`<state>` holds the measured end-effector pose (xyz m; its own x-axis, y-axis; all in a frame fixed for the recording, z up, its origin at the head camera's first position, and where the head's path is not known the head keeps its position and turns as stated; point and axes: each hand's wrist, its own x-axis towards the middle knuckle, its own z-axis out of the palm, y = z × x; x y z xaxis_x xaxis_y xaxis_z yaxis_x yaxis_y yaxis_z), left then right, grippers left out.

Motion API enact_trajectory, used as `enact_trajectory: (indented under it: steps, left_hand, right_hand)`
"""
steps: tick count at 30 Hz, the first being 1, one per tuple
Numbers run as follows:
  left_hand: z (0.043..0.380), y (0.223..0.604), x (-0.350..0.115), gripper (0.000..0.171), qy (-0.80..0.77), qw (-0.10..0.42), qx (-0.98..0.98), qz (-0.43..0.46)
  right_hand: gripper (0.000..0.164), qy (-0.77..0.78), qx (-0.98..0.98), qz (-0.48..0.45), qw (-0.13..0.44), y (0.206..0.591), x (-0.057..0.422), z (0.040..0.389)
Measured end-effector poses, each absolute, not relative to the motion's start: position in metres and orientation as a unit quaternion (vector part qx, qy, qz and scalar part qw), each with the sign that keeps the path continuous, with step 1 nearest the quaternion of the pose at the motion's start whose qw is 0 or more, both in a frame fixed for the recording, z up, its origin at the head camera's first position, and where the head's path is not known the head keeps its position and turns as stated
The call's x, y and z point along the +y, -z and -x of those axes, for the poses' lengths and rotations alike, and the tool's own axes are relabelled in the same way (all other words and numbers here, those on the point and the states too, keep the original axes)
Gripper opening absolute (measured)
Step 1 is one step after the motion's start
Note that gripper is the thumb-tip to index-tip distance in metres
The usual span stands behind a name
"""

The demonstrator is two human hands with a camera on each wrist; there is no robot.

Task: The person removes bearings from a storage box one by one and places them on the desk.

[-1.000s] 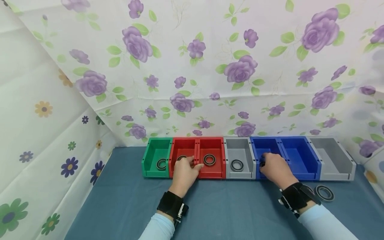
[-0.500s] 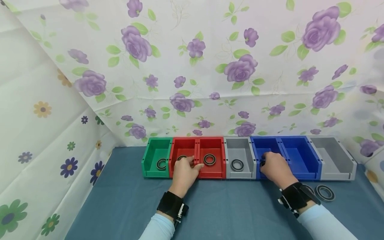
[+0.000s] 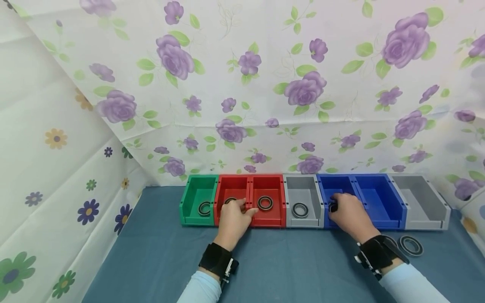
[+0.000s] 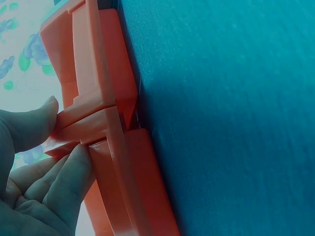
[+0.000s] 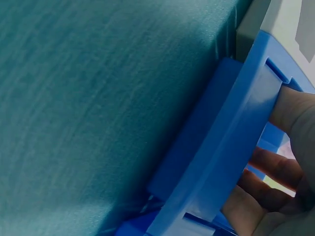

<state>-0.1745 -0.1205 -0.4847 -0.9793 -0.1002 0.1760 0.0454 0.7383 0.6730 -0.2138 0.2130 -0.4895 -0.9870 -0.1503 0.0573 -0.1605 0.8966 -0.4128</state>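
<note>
In the head view, my left hand pinches the adjoining side walls of two red bins. The left wrist view shows the thumb on one side of those walls and the fingers on the other. My right hand reaches into the left blue bin, holding a dark bearing mostly covered by the fingers. In the right wrist view, my right hand is behind the blue bin's front wall, its fingertips partly hidden; the bearing does not show there.
Single bearings lie in the green bin, in both red bins and in the left grey bin. A right blue bin and a right grey bin end the row. Two bearings, one a loose bearing, lie on the blue cloth.
My left hand keeps its place on the red walls. The right wrist has shifted slightly right and down, and a little more of the bearing in the blue bin shows.
</note>
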Motion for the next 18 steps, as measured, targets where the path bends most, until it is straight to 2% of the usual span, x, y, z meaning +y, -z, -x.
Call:
enact_trajectory:
  steps: [18]
  left_hand:
    - [0.1747, 0.4843, -0.1198, 0.057, 0.369, 0.101, -0.924, -0.021]
  right_hand:
    - [0.046, -0.223, -0.96, -0.095, 0.136, 0.4974, 0.2149, 0.2075]
